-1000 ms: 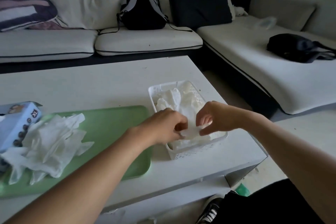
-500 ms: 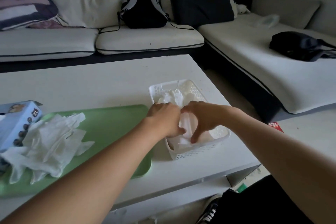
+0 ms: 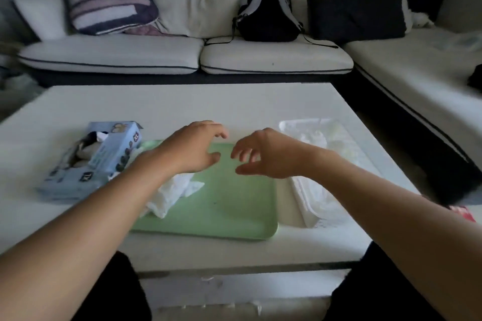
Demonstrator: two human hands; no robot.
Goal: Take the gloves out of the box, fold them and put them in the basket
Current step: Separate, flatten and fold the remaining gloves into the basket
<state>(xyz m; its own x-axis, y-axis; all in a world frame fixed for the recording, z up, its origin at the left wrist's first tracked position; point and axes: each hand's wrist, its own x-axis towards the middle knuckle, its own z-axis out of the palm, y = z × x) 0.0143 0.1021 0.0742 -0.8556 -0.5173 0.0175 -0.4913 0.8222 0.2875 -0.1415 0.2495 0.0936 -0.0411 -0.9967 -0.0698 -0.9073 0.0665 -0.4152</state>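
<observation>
A light blue glove box [image 3: 88, 161] lies on its side at the left of the white table. Beside it, a pile of loose white gloves [image 3: 172, 190] rests on the green tray [image 3: 234, 203], partly hidden under my left forearm. At the right stands the white basket [image 3: 305, 206] with folded white gloves [image 3: 336, 148] inside. My left hand [image 3: 193, 148] and my right hand [image 3: 260, 156] hover over the tray's far part, fingers loosely curled, holding nothing.
The white table [image 3: 182, 107] ends close to my knees. Behind it runs a white sofa [image 3: 273, 57] with cushions and a black backpack [image 3: 268, 15]. A red item [image 3: 461, 212] lies on the floor at the right.
Both hands let go of the glove in the basket and moved left, over the green tray. The view has swung left, so the basket now sits at the right.
</observation>
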